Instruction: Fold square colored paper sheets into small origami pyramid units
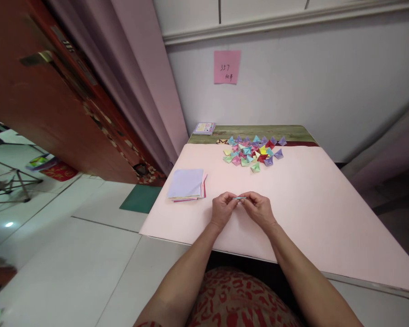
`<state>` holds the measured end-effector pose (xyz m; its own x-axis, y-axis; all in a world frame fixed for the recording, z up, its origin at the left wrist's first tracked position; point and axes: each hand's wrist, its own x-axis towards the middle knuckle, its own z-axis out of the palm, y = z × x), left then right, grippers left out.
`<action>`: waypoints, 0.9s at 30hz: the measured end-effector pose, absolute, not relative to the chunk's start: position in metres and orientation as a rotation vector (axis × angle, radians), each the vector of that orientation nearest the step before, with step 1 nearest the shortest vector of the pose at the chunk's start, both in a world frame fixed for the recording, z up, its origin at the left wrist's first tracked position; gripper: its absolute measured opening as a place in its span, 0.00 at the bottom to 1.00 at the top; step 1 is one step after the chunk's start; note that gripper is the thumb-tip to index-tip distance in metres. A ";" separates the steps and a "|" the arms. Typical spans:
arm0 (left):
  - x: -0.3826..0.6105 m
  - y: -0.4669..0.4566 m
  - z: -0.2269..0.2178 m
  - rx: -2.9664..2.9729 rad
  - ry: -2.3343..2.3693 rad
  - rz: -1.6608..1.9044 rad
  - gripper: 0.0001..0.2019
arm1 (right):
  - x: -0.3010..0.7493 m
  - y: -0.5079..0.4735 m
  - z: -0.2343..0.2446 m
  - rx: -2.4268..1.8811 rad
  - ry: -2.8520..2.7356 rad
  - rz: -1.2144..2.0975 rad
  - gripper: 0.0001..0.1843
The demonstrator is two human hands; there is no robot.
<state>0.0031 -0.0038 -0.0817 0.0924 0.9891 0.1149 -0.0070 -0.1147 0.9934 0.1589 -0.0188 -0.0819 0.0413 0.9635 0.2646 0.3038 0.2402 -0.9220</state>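
Between my two hands, just above the pink tabletop [303,204], is a small folded piece of light-blue paper [239,198]. My left hand [223,208] pinches its left end, and my right hand [259,209] pinches the right end. Only a thin blue edge shows; the fingers cover the rest. Beyond the hands lies a cluster of folded paper shapes [255,167] in purple, blue, green, yellow, red and pink. Left of my left hand sits a stack of square paper sheets [186,183], with a lilac sheet on top.
At the table's far left corner lies a small pile of printed packets [204,128]. A pink note [227,67] with handwriting is stuck to the wall behind. To the left are a purple curtain [136,81], a reddish-brown door [71,104] and a tiled floor [71,259].
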 end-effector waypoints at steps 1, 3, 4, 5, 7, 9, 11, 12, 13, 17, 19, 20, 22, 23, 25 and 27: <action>0.003 -0.004 -0.082 1.329 1.077 1.215 0.08 | 0.159 -0.018 -0.082 -1.253 -1.466 0.823 0.11; 0.004 -0.003 -0.081 1.324 1.057 1.200 0.08 | 0.159 -0.017 -0.084 -1.245 -1.430 0.885 0.12; 0.004 -0.002 -0.081 1.329 1.047 1.197 0.08 | 0.158 -0.016 -0.085 -1.244 -1.395 0.914 0.13; 0.005 -0.001 -0.082 1.339 1.040 1.199 0.09 | 0.158 -0.015 -0.086 -1.240 -1.350 0.941 0.15; 0.005 0.001 -0.082 1.353 1.049 1.243 0.14 | 0.156 -0.014 -0.087 -1.237 -1.237 0.974 0.23; 0.005 0.002 -0.084 1.328 1.078 1.333 0.19 | 0.155 -0.014 -0.088 -1.253 -1.109 0.975 0.28; 0.003 0.003 -0.085 1.258 1.114 1.432 0.20 | 0.153 -0.014 -0.087 -1.287 -0.989 0.948 0.30; 0.003 0.003 -0.086 1.220 1.130 1.468 0.20 | 0.152 -0.015 -0.087 -1.303 -0.945 0.927 0.31; 0.002 0.003 -0.086 1.191 1.146 1.490 0.20 | 0.152 -0.015 -0.087 -1.313 -0.920 0.906 0.31; 0.002 0.002 -0.083 1.193 1.184 1.509 0.19 | 0.154 -0.017 -0.084 -1.322 -0.965 0.820 0.27; 0.002 0.001 -0.082 1.223 1.195 1.508 0.18 | 0.156 -0.018 -0.081 -1.348 -1.050 0.754 0.23; 0.002 0.001 -0.081 1.232 1.200 1.507 0.17 | 0.156 -0.019 -0.080 -1.364 -1.121 0.716 0.21; 0.002 0.001 -0.081 1.238 1.206 1.505 0.16 | 0.156 -0.020 -0.078 -1.384 -1.300 0.633 0.18; 0.002 0.000 -0.081 1.242 1.208 1.502 0.15 | 0.156 -0.020 -0.077 -1.393 -1.385 0.597 0.17; 0.002 0.000 -0.081 1.276 1.221 1.488 0.13 | 0.154 -0.020 -0.078 -1.420 -1.486 0.551 0.14; 0.002 -0.001 -0.081 1.343 1.236 1.476 0.12 | 0.152 -0.019 -0.082 -1.463 -1.465 0.557 0.13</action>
<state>0.0018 -0.0010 -0.0807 -0.1442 0.9609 0.2365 0.0638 -0.2295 0.9712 0.1521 -0.0192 -0.0821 0.1758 0.9374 0.3007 0.5004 0.1779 -0.8473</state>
